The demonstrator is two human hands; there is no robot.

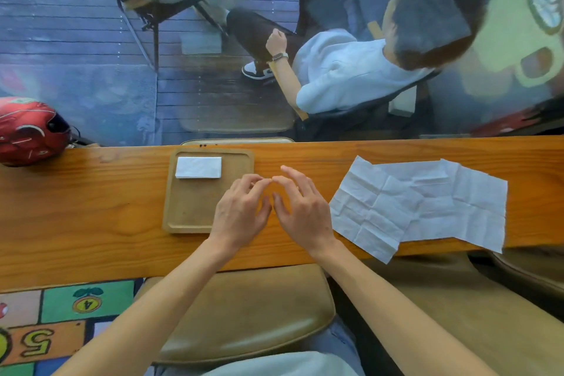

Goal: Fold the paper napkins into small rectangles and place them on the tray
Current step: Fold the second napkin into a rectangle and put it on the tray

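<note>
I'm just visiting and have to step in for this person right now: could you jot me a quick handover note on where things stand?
Left hand and right hand: both empty, fingers loosely spread, hovering close together over the wooden counter at the tray's right edge.
Done: one folded napkin lies in the far left corner of the tray.
Left: the unfolded napkins, overlapping on the counter to the right. How many is unclear, at least two. Fold each small and add it to the tray.

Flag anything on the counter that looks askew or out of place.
The unfolded napkins lie crooked and overlapping at the right, one corner hanging past the counter's near edge. A red helmet sits at the far left. The folded napkin lies square in the tray.
</note>
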